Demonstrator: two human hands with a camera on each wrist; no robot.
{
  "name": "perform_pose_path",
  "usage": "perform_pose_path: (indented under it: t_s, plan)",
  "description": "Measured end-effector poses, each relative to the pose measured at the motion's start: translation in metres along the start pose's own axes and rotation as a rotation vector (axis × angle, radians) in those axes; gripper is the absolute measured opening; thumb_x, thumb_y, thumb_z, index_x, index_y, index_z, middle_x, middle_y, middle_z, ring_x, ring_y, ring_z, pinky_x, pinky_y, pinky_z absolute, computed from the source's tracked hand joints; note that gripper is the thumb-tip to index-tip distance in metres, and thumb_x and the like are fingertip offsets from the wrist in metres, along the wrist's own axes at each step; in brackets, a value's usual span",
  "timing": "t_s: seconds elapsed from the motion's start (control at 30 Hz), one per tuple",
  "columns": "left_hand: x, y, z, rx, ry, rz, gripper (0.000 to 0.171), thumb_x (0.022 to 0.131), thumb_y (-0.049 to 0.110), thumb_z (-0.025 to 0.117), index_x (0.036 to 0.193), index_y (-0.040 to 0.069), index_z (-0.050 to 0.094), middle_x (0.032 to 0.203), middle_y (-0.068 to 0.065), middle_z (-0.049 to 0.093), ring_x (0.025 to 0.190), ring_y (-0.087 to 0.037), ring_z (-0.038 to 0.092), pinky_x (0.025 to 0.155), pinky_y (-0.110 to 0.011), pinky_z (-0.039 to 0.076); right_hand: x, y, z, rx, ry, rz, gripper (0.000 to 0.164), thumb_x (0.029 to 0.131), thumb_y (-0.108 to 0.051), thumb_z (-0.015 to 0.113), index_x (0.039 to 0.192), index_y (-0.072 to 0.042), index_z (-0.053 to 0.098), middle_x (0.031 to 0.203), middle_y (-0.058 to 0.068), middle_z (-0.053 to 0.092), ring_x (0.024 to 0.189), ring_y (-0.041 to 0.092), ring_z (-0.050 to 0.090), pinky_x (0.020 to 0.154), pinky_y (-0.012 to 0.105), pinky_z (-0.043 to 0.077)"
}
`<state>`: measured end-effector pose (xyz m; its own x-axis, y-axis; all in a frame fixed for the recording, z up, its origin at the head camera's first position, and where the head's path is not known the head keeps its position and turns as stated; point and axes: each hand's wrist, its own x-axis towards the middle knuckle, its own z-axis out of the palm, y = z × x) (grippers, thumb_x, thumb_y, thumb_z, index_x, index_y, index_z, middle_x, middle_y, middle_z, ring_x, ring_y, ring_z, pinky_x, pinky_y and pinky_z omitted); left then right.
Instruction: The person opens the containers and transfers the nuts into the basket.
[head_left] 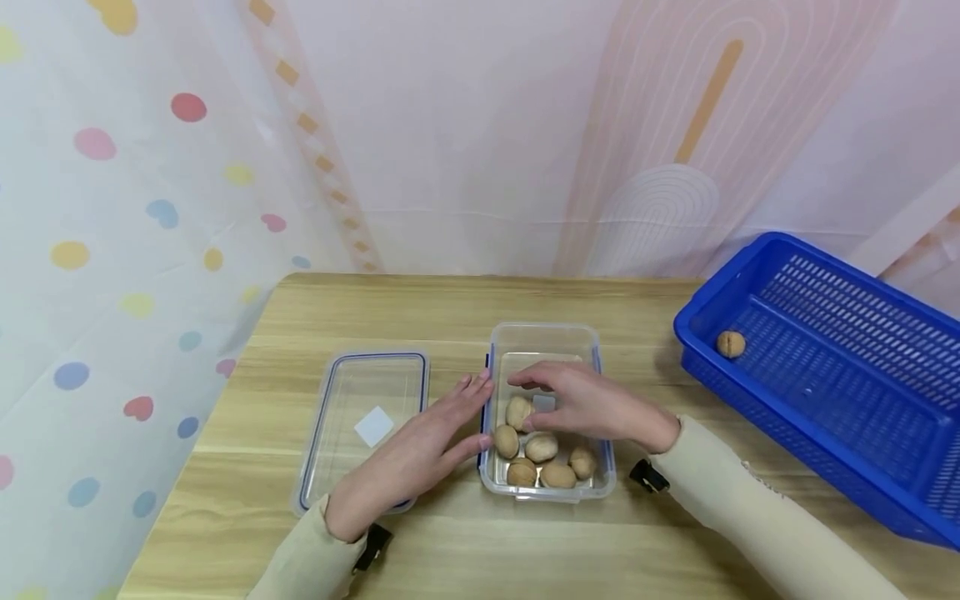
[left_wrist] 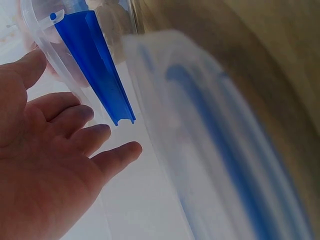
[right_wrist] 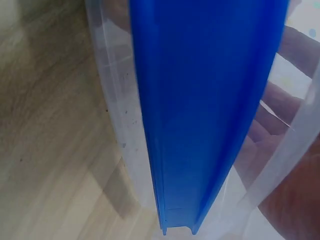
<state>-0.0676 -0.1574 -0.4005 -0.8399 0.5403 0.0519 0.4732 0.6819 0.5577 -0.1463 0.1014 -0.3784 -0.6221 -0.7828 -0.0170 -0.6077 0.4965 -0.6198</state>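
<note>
A clear plastic food container [head_left: 545, 337] with blue side latches holds several walnuts [head_left: 542, 447], gathered mostly toward its near end. My right hand [head_left: 592, 404] reaches in over the right wall, fingers bent and spread apart from the thumb. Its thumb tip lies right by the uppermost walnut [head_left: 518, 412]. Along the left wall, my left hand [head_left: 420, 454] has its fingers extended, fingertips at the rim beside the blue latch [left_wrist: 95, 65]. In the right wrist view the other latch [right_wrist: 200, 110] and the clear wall cover much of the right hand.
The container's clear lid [head_left: 341, 417], with a blue seal and a white label, lies on the wooden table [head_left: 420, 308] partly under the left forearm. At the right stands a blue plastic basket [head_left: 795, 417] with one walnut [head_left: 731, 344] in it. A patterned curtain hangs behind.
</note>
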Motion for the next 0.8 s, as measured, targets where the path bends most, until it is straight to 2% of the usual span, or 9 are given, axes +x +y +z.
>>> perform_pose_path:
  t_s: [0.37,0.57,0.8]
  plan:
    - [-0.001,0.001,-0.001,-0.013,0.000,-0.010,0.069,0.106,0.036,0.059,0.161,0.004,0.033,0.170,-0.008,0.021,0.155,-0.033,0.022,0.122,-0.056,0.026,0.006,-0.001,0.003,-0.001,-0.095,0.084,0.050,0.094,-0.023,0.078,0.138,-0.003,0.064,0.136,0.010,0.067,0.124,0.027,0.064,0.105,0.047,0.051]
    - [-0.001,0.002,-0.001,-0.008,0.001,-0.009,0.069,0.106,0.036,0.059,0.161,0.004,0.032,0.170,-0.008,0.021,0.155,-0.033,0.022,0.122,-0.056,0.025,0.006,-0.002,0.008,-0.045,-0.084,0.093,0.045,0.094,-0.022,0.078,0.134,-0.003,0.067,0.130,0.009,0.071,0.118,0.025,0.066,0.103,0.048,0.052]
    - [0.000,0.000,0.001,0.003,0.004,-0.004,0.069,0.107,0.038,0.057,0.161,0.004,0.031,0.170,-0.009,0.021,0.155,-0.032,0.022,0.122,-0.056,0.026,0.005,-0.003,0.010,-0.074,-0.050,0.078,0.037,0.094,-0.017,0.078,0.128,-0.004,0.071,0.121,0.007,0.074,0.106,0.018,0.070,0.093,0.042,0.056]
